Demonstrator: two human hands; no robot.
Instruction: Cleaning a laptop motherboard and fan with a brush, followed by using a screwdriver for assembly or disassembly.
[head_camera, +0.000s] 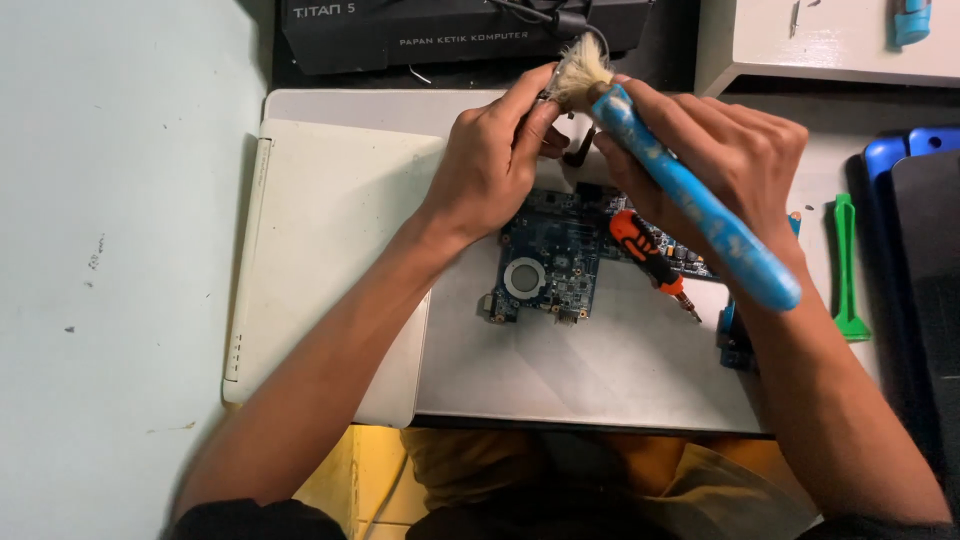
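Two bare hands meet in the upper middle of the frame, above a blue printed circuit board (548, 268) with a round silver ring set into it; we see the left hand (495, 165) with its fingers drawn together, pinching a small dark part that is mostly hidden, so we cannot tell what it is; the right hand (720, 165) is wrapped around the long blue handle of a paintbrush with pale bristles (690, 200), and the bristle tuft touches the left fingertips at the top centre, while the handle slants down toward the right of the frame. The board lies on a pale grey mat (600, 370) in the centre, just below both hands; an orange and black screwdriver (650, 260) rests across the board's right part, its tip pointing to the lower right. Left of the mat lies a white laptop shell (330, 240), its edge tucked under the left forearm; all of this sits on a light blue desk (110, 250). At the right edge we see a green plastic pry tool (848, 270) standing lengthwise, beside a dark blue-rimmed case (925, 200); a black cardboard box (440, 35) lies along the top of the frame, behind the hands.
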